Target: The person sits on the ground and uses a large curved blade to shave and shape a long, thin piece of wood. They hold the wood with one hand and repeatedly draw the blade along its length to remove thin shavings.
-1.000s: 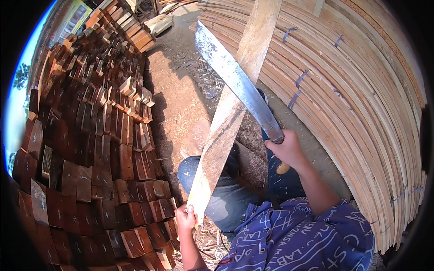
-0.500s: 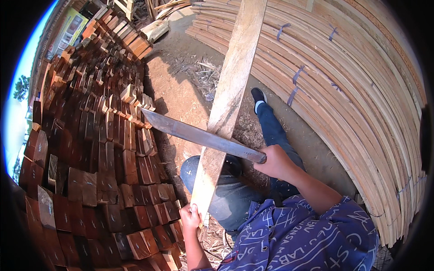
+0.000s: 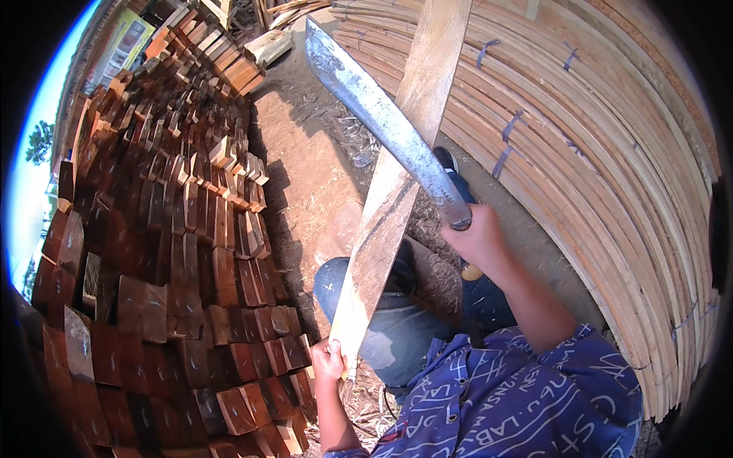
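A long, pale wooden board slants away from me, its near end beside my left knee. My left hand is closed round that near end, thumb on top. In my right hand is a machete with a wide, worn metal blade. The fist wraps its handle, most of which is hidden. The blade points up to the far left and passes over the board in the picture; I cannot tell whether the two touch. The board's far end runs out of the top of the view.
Stacked reddish-brown timber blocks form a wall on the left. Long pale strips, tied in bundles, curve along the right. Shavings litter the dirt ground between them. Loose wood offcuts lie at the far end.
The machete has risen and swung from pointing left to pointing up and away, with my right hand moving farther forward. The board has shifted slightly right; my left hand still grips it.
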The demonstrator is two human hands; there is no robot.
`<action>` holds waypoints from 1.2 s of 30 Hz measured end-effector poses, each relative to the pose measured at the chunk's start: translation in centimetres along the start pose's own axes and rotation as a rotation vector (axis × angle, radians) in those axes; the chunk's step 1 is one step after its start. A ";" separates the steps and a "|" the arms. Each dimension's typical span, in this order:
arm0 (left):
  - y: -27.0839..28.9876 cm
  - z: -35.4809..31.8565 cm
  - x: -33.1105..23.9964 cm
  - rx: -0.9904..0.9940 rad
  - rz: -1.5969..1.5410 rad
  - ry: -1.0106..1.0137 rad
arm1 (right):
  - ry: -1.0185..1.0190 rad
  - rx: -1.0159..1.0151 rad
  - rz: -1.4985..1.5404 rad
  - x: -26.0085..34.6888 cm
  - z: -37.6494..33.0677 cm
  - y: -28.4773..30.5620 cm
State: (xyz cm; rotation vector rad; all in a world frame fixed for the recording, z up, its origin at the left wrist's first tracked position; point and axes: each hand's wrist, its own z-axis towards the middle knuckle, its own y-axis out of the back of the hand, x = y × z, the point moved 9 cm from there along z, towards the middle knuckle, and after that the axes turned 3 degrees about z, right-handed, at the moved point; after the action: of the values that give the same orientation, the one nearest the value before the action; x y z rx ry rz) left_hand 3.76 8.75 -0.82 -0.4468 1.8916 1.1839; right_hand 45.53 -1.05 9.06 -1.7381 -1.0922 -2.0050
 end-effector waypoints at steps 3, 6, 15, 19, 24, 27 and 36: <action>0.9 0.4 -0.3 -0.023 0.077 -0.055 | 0.029 0.006 0.028 -0.3 -0.4 0.2; 1.3 0.4 -0.6 -0.010 0.124 -0.045 | 0.072 0.003 0.039 -1.0 -0.2 1.2; 0.2 0.3 -1.3 0.012 -0.001 0.021 | -0.108 0.019 0.082 -1.0 1.6 2.2; 0.0 0.5 -1.1 0.007 -0.029 -0.011 | -0.034 0.048 -0.024 -1.5 -0.9 0.8; 1.2 -0.1 -0.4 0.003 0.026 0.035 | -0.106 0.117 0.023 -1.7 -0.1 1.5; 1.0 0.0 -1.3 -0.011 0.072 -0.028 | -0.251 0.100 0.257 -1.5 1.3 2.4; 0.6 0.1 -0.3 -0.020 0.000 0.017 | -0.051 0.130 -0.040 -1.8 -1.3 0.7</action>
State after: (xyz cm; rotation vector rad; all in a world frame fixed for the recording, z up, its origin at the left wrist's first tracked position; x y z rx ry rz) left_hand 3.61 9.02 -0.26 -0.4691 1.8953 1.2035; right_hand 45.48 -2.85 7.61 -1.7231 -1.2532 -1.8759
